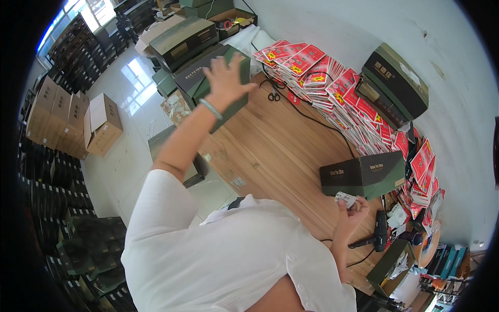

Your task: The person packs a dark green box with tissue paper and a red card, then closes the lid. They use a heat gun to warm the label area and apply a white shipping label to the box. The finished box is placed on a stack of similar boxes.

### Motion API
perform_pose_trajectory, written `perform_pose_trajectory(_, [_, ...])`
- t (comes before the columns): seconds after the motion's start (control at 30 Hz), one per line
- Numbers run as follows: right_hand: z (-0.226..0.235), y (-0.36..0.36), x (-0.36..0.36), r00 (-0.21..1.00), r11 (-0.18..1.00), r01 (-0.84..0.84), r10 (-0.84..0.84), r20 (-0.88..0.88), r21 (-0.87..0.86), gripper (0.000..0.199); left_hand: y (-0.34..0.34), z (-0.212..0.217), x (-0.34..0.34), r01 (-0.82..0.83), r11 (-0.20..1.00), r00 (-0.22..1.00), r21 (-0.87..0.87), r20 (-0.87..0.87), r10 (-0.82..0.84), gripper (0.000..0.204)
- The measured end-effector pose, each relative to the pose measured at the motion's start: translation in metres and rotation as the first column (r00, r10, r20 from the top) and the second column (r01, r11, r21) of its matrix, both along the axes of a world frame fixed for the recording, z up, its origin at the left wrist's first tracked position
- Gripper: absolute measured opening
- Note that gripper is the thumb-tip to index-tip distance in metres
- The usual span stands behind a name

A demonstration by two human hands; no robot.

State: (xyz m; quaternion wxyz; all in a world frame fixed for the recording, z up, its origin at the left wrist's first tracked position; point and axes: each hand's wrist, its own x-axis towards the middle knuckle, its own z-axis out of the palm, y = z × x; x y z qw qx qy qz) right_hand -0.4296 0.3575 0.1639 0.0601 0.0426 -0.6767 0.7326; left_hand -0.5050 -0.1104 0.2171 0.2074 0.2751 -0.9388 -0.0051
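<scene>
My left hand is stretched out to the far left with fingers spread, over a dark green box at the table's edge. Its fingers hold nothing; whether the palm touches the box I cannot tell. A metal bangle circles that wrist. Near the right side of the table, my right hand pinches a small white label with dark print. Just beyond the label, a brown and green lidded box lies on the wooden table.
Red and white printed cards lie heaped along the wall. Another green box rests on them. Scissors and a black cable lie on the table. A black hair dryer is right of my right hand. Cartons stand on the floor.
</scene>
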Motion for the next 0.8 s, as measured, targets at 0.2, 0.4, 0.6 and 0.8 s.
perform_pose_trajectory(0.2, [-0.004, -0.082, -0.005, 0.997, 0.998, -0.069, 0.069, -0.037, 0.010, 0.060, -0.139, -0.011, 0.014, -0.119, 0.965, 0.902, 0.233, 0.432, 0.007, 0.133])
perform_pose_trajectory(0.4, [0.009, -0.118, 0.002, 0.998, 0.996, -0.064, 0.064, -0.001, 0.069, 0.059, -0.134, -0.017, 0.023, 0.109, 0.976, 0.951, 0.190, 0.267, -0.158, 0.115])
perform_pose_trajectory(0.6, [0.022, -0.119, 0.002, 1.000, 0.986, 0.006, -0.003, -0.021, 0.166, 0.059, -0.057, 0.002, 0.044, 0.558, 0.828, 0.809, 0.060, 0.184, -0.559, 0.112])
perform_pose_trajectory(0.8, [0.030, -0.129, 0.003, 0.999, 0.979, 0.038, -0.029, -0.046, 0.199, 0.057, 0.034, 0.009, 0.070, 0.803, 0.557, 0.523, 0.212, 0.196, -0.829, 0.110])
